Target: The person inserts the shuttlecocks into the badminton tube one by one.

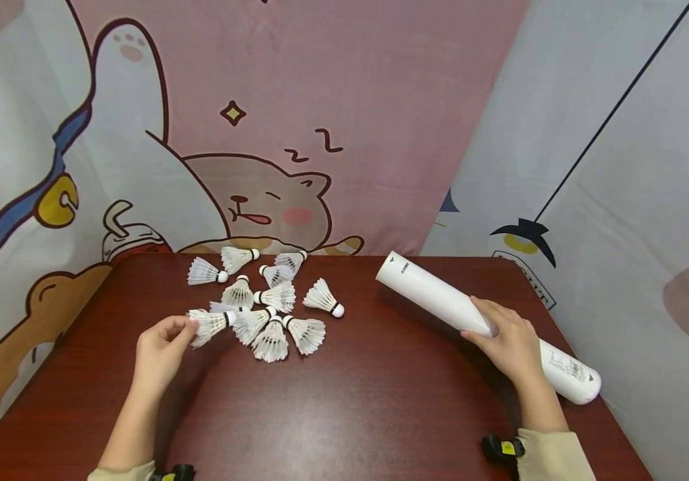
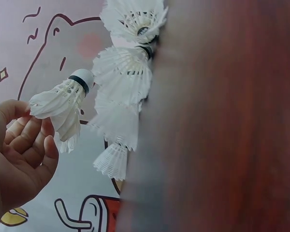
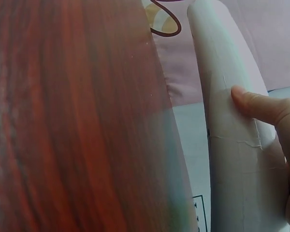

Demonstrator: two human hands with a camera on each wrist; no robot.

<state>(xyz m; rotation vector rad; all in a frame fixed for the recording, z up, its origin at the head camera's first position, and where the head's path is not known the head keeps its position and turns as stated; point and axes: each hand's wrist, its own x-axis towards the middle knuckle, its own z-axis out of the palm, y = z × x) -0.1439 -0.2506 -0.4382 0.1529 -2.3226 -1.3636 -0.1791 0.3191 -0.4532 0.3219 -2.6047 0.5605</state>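
My left hand (image 1: 161, 351) pinches a white feather shuttlecock (image 1: 209, 325) by the edge of its feather skirt, at the left of the pile. In the left wrist view the held shuttlecock (image 2: 63, 104) has its cork end pointing up and away from the thumb and fingers. Several more shuttlecocks (image 1: 270, 339) lie in a loose cluster just beyond and to the right. My right hand (image 1: 509, 342) grips a long white shuttlecock tube (image 1: 434, 292) around its middle, thumb along the side. The tube slants, its far end toward the upper left.
A dark red-brown wooden table (image 1: 344, 407) carries everything. One shuttlecock (image 1: 323, 298) lies at the cluster's right side, toward the tube. Behind the table hangs a cloth (image 1: 392, 133) printed with cartoon animals, close to the table's back edge.
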